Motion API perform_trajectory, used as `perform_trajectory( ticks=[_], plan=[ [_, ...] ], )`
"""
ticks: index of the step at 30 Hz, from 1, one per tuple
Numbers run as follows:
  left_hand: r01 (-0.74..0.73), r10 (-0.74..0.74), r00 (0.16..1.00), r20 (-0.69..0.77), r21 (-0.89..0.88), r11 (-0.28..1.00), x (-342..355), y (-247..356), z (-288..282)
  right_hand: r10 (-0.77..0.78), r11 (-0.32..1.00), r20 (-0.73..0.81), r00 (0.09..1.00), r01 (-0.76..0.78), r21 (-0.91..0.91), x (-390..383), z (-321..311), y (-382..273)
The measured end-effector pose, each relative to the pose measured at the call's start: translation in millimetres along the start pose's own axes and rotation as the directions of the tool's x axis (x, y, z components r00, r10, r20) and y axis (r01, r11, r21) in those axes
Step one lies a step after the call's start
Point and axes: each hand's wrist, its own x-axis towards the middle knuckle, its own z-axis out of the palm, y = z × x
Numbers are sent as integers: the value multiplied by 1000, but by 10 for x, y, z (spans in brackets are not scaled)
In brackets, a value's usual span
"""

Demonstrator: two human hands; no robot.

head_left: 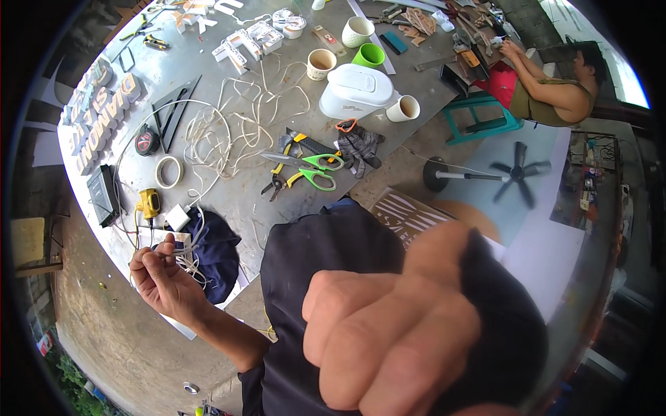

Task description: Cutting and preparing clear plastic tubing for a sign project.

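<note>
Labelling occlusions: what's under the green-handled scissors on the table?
Under the green-handled scissors lie yellow-handled pliers on the grey metal tabletop. Where the scissors cross the pliers, that part is hidden.

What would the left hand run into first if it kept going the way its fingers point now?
The left hand, pinching thin white wires, points up and right. First in that line is the dark blue cloth at the table edge; depth is hard to judge here.

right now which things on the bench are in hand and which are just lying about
In hand: thin white wires pinched by the left hand; right hand a closed fist, close to the camera.

Lying about: green-handled scissors, tape roll, cups, white jug.
</note>
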Motion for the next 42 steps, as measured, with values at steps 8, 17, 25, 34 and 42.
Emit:
perform_trajectory(
  ticks=[8,17,25,34,42],
  plan=[
    [27,-27,1000,2,-51,998,64,-228,130,-115,993,204,972,116,8,132,-117,184],
    [36,-34,999,-36,36,999,28,-21,-29,36,991,705,709,63,-114,533,-566,188],
    [-203,152,930,335,125,971,229,449,690,287,830,555,781,87,-551,541,-573,1057],
    [-200,183,968,172,87,976,340,719,714,131,838,613,779,243,-488,505,-112,1321],
    [-130,134,991,19,-138,982,286,648,698,83,829,580,811,267,-492,459,-5,1467]
  ],
)
